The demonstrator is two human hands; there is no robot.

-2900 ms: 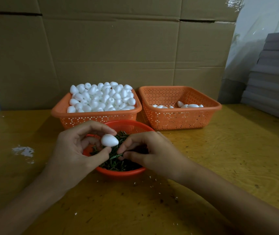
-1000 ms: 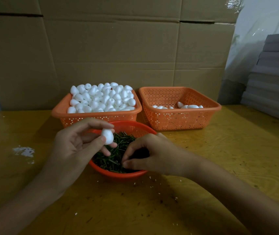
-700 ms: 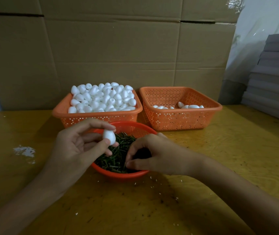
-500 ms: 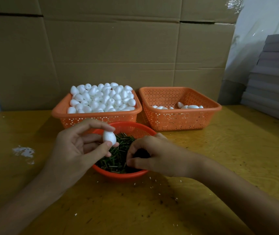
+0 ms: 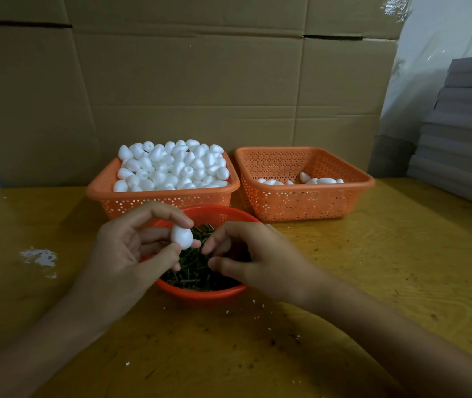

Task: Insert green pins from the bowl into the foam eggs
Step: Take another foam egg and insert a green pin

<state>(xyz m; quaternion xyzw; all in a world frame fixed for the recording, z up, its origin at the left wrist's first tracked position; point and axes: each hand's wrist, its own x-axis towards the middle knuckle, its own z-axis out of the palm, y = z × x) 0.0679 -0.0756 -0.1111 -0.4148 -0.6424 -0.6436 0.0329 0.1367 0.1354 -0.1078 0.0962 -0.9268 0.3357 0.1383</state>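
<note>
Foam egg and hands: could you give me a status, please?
Left hand pinches foam egg over bowl. Right hand beside egg, grip unclear. Nothing blocking.

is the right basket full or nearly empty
Nearly empty: the right basket holds only a few foam eggs on its floor, walls mostly bare.

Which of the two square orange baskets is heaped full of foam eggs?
The left basket, behind the red bowl: foam eggs pile above its rim. The right basket holds only a few.
</note>
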